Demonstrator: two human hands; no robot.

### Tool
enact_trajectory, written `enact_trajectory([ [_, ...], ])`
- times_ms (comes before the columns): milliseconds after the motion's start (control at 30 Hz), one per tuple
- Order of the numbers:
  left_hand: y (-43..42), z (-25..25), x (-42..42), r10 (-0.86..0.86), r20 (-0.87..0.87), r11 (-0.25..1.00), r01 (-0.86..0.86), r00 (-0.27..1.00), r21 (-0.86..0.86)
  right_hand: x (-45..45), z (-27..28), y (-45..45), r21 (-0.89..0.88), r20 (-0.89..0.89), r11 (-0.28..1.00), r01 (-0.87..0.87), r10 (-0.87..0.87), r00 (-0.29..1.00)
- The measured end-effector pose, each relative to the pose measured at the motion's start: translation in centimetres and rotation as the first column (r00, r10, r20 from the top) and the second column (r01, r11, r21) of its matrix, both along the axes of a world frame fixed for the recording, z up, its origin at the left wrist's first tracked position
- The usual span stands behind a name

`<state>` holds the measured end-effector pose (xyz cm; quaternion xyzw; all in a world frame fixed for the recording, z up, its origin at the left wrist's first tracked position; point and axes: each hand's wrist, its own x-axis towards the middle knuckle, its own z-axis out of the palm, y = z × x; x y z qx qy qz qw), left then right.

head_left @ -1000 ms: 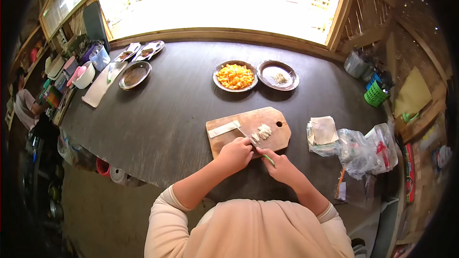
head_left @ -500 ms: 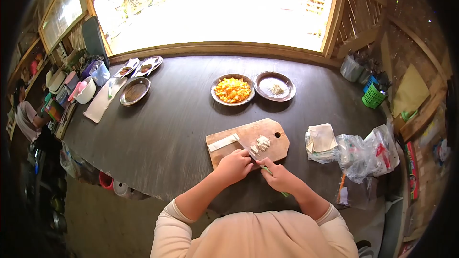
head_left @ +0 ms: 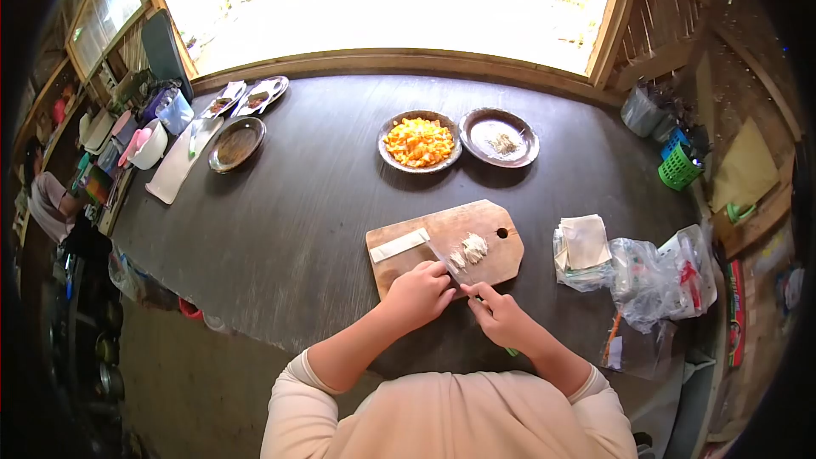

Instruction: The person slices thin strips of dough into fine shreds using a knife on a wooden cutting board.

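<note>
My right hand (head_left: 500,316) is wrapped round a knife (head_left: 444,258) with a green handle, whose end shows below the palm. Its blade points away over the wooden cutting board (head_left: 501,255). Beside the blade, my left hand (head_left: 416,293) has its fingers closed at the board's near edge; whatever they hold is hidden. A small heap of thin, off-white cut pieces (head_left: 474,246) lies on the board to the right of the blade. To the left lies a flat white strip (head_left: 399,245) on the board.
Beyond the board stand a bowl of orange diced pieces (head_left: 419,143) and a plate with dry shreds (head_left: 501,143). Right are paper squares (head_left: 585,242), plastic bags (head_left: 650,280) and a green basket (head_left: 678,167). Left are a dark empty dish (head_left: 237,144) and a person (head_left: 53,204).
The view has shifted slightly, so the table items sit a little differently. More of the knife blade shows beside the cut pieces, and my right hand has moved slightly right, away from my left.
</note>
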<state>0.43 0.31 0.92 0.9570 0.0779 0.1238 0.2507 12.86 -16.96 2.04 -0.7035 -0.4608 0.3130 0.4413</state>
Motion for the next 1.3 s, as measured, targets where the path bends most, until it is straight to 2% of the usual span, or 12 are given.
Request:
enact_trajectory([
  [100, 0.0, 0.1, 0.0, 0.001, -0.002, 1.0, -0.001, 1.0, 0.0, 0.1, 0.4, 0.0, -0.051, -0.057, 0.999, -0.006, 0.003, 0.998],
  [400, -0.3, 0.2, 0.0, 0.018, -0.013, 1.0, -0.018, 1.0, 0.017, 0.4, -0.5, 0.0, -0.05, -0.102, 0.999, -0.012, 0.007, 0.995],
  [500, -0.2, -0.1, 0.1, 0.022, -0.017, 1.0, -0.022, 1.0, 0.02, 0.5, -0.7, 0.7, -0.038, -0.001, 0.999, -0.014, 0.014, 1.0],
  [833, -0.1, 0.2, 0.1, -0.021, 0.017, 0.999, 0.02, 1.0, 0.042, 0.5, -0.4, 0.5, -0.096, -0.052, 0.995, -0.017, 0.012, 0.999],
  [933, -0.1, -0.1, 0.1, -0.024, 0.03, 0.999, 0.022, 0.999, 0.047, 0.6, -1.3, 0.8, -0.077, -0.04, 0.997, -0.012, 0.009, 0.999],
  [1000, -0.2, -0.1, 0.1, -0.021, 0.028, 0.999, 0.02, 0.999, 0.035, 0.6, -1.5, 1.1, 0.055, 0.043, 0.998, -0.028, 0.026, 0.999],
  [1133, -0.2, 0.1, 0.0, -0.025, 0.029, 0.999, 0.024, 0.999, 0.041, 0.4, -1.2, 0.8, 0.01, -0.01, 1.0, -0.008, 0.008, 1.0],
  [1200, -0.2, 0.2, 0.1, -0.029, 0.042, 0.999, 0.028, 0.999, 0.038, 0.2, -0.7, 0.6, -0.07, -0.051, 0.997, 0.005, -0.009, 0.999],
  [1300, -0.2, 0.2, 0.0, -0.028, 0.032, 0.999, 0.027, 0.999, 0.034, 0.4, -1.1, 0.7, -0.04, -0.036, 0.999, -0.004, 0.003, 0.999],
])
